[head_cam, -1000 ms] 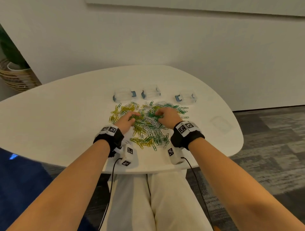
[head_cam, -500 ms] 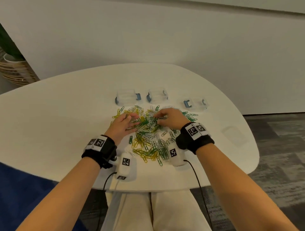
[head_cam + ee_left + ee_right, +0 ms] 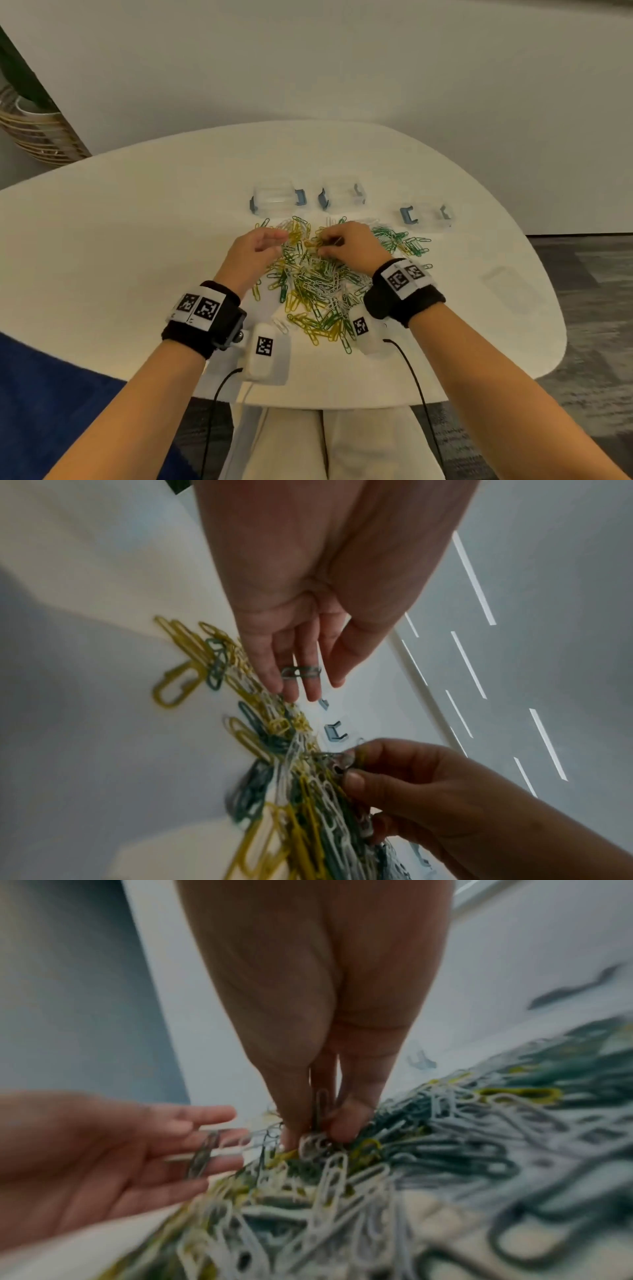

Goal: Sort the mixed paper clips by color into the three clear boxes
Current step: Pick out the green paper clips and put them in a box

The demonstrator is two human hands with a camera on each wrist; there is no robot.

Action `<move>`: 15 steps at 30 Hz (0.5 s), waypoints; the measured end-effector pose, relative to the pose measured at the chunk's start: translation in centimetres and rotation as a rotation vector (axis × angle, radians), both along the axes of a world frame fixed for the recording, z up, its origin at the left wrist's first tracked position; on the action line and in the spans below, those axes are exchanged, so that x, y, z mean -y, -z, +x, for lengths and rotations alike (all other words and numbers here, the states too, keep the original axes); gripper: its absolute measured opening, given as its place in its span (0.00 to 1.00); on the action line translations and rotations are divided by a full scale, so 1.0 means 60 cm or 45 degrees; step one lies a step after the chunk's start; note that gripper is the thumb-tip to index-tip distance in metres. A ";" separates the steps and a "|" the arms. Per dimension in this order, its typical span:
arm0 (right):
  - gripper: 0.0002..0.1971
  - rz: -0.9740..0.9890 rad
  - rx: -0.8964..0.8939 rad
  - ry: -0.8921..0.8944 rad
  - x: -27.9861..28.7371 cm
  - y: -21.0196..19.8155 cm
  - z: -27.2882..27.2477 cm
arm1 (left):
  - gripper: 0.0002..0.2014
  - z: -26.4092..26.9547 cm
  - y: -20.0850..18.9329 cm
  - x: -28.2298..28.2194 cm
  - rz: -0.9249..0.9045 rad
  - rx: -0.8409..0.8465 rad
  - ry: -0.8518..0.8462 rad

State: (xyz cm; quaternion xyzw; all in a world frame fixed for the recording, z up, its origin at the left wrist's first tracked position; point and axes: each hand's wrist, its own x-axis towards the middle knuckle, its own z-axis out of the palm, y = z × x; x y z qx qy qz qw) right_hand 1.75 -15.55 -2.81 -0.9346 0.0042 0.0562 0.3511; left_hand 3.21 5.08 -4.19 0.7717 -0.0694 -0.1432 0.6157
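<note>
Soft, even indoor light with faint shadows on the table (image 3: pixel 137 240); the head view bends at its edges, and both wrist views are dim, bluish and motion-blurred.

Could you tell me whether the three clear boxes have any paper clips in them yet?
They look empty: the head view shows nothing coloured inside the three clear boxes, though white clips would be hard to see.
</note>
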 end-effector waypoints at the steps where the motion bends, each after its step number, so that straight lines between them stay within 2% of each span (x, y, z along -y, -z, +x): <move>1: 0.13 0.149 -0.023 0.080 0.009 -0.001 -0.001 | 0.14 -0.003 -0.005 0.002 0.001 0.011 -0.010; 4: 0.10 0.385 -0.113 0.138 0.022 -0.008 -0.009 | 0.13 -0.011 -0.019 0.017 -0.043 0.032 -0.100; 5: 0.10 0.456 -0.146 0.149 0.022 -0.010 -0.011 | 0.12 -0.012 -0.019 0.024 -0.119 -0.029 -0.093; 9: 0.12 0.789 -0.278 0.163 0.020 -0.017 -0.024 | 0.13 -0.013 -0.018 0.054 -0.632 -0.636 0.050; 11: 0.12 0.888 -0.322 0.167 0.017 -0.017 -0.029 | 0.12 -0.014 -0.021 0.064 -0.756 -0.799 0.074; 15: 0.14 0.945 -0.251 0.252 0.011 -0.015 -0.031 | 0.12 -0.016 -0.019 0.073 -0.739 -0.713 0.086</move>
